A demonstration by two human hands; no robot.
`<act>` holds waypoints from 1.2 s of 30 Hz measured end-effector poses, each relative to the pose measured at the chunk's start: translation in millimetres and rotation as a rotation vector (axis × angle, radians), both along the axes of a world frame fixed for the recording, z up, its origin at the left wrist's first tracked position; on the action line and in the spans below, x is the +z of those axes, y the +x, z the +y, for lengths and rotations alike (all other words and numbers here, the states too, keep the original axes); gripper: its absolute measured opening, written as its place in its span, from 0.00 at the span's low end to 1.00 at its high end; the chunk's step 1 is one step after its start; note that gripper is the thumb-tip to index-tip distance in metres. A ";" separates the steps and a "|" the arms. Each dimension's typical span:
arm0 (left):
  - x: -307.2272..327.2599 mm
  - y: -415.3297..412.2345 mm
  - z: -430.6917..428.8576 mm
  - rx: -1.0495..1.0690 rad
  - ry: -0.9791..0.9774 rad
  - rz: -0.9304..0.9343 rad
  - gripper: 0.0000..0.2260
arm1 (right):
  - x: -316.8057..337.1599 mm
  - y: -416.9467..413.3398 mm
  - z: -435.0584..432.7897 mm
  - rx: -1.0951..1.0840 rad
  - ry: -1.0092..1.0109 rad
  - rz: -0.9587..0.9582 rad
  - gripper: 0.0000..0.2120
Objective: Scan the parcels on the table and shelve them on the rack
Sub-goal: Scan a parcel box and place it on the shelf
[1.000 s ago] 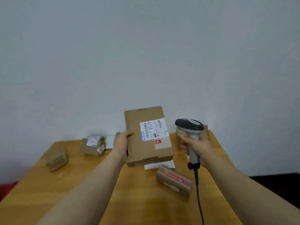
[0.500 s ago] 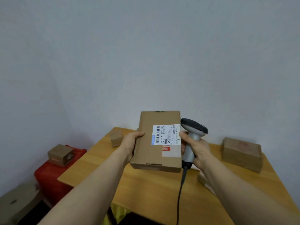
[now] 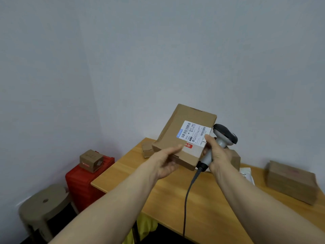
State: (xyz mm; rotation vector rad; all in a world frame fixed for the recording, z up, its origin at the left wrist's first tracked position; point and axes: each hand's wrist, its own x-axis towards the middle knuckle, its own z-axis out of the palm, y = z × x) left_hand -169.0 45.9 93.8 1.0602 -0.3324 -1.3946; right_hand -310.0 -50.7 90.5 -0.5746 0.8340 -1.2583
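1. Cardboard, flat and brown, the parcel (image 3: 173,131) was held in the air above the wooden table's (image 3: 175,194) far left corner, tilted, with its white barcode label (image 3: 193,132) facing up.
2. The left hand (image 3: 167,161) gripped the parcel's near edge, thumb laid on the top face and fingers curled beneath.
3. The right hand (image 3: 217,155) was wrapped round the handle of the grey scanner (image 3: 224,135) just beside the parcel's right edge. Its thumb reached onto the label's corner, though I could not tell whether it pressed there.
4. The scanner's dark cable (image 3: 188,194) hung down across the table.
5. On the table lay a larger box (image 3: 292,182) at the right, a white pouch (image 3: 247,173) and a small box (image 3: 146,151) partly hidden behind the parcel.
6. Left of the table stood a red crate (image 3: 84,184) with a little box (image 3: 90,161) on it, and a tan stool (image 3: 44,201) nearer the camera.
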 end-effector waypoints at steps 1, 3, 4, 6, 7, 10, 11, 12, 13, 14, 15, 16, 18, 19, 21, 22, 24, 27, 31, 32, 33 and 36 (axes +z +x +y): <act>-1.3 -3.5 0.0 -0.033 0.010 -0.045 0.16 | 2.4 2.6 0.0 0.009 -0.019 0.003 0.24; 0.9 -3.1 1.4 -0.048 0.027 -0.096 0.13 | 6.7 2.1 -0.5 0.012 -0.051 0.017 0.20; 4.2 1.3 1.8 -0.029 0.027 -0.125 0.13 | 8.0 -1.0 -0.4 0.004 -0.062 0.051 0.17; 13.2 16.7 3.1 0.030 0.034 -0.247 0.16 | 9.2 -11.4 -0.7 0.009 -0.107 0.219 0.12; 16.8 26.4 3.1 0.069 0.041 -0.328 0.17 | 10.2 -17.8 0.2 0.043 -0.149 0.310 0.11; 22.0 51.5 5.0 0.163 0.090 -0.512 0.19 | 16.6 -31.4 8.7 0.262 -0.271 0.468 0.10; 22.1 56.9 6.2 0.181 0.104 -0.546 0.19 | 19.0 -32.7 12.6 0.337 -0.299 0.526 0.09; 22.1 60.8 7.6 0.199 0.118 -0.570 0.18 | 21.3 -32.4 16.8 0.406 -0.329 0.588 0.09; 21.6 64.3 8.4 0.217 0.129 -0.587 0.17 | 23.1 -30.9 20.8 0.468 -0.358 0.642 0.11; 20.8 67.7 8.6 0.234 0.136 -0.596 0.18 | 24.3 -28.6 24.4 0.519 -0.382 0.690 0.11; 19.1 71.1 8.2 0.247 0.141 -0.601 0.18 | 24.7 -25.8 27.9 0.556 -0.396 0.726 0.10; 17.6 74.1 7.6 0.257 0.143 -0.604 0.18 | 25.0 -23.5 30.8 0.579 -0.404 0.753 0.08; 15.0 77.8 6.8 0.270 0.145 -0.601 0.18 | 24.6 -19.0 34.2 0.608 -0.417 0.784 0.04; 14.2 79.0 6.2 0.273 0.147 -0.607 0.18 | 24.3 -16.8 34.4 0.612 -0.421 0.794 0.05; 12.3 81.5 4.8 0.281 0.153 -0.620 0.20 | 23.5 -13.1 33.3 0.597 -0.415 0.798 0.07; 11.4 82.6 4.5 0.285 0.158 -0.622 0.21 | 23.7 -11.8 32.7 0.588 -0.417 0.798 0.07; 9.7 85.8 3.8 0.291 0.170 -0.624 0.20 | 25.0 -9.0 31.0 0.581 -0.438 0.808 0.08; 7.0 89.7 4.0 0.304 0.197 -0.640 0.19 | 26.3 -6.4 28.7 0.578 -0.458 0.821 0.07; 4.3 94.1 3.8 0.313 0.229 -0.659 0.21 | 26.3 -3.1 28.1 0.586 -0.458 0.840 0.06; 3.5 95.9 3.8 0.318 0.234 -0.661 0.21 | 26.1 -2.3 28.2 0.587 -0.456 0.842 0.06; 2.6 97.7 3.4 0.322 0.238 -0.660 0.21 | 25.5 -1.8 27.9 0.587 -0.452 0.842 0.06; -0.2 103.0 3.6 0.327 0.241 -0.638 0.21 | 23.5 0.9 28.0 0.605 -0.429 0.822 0.07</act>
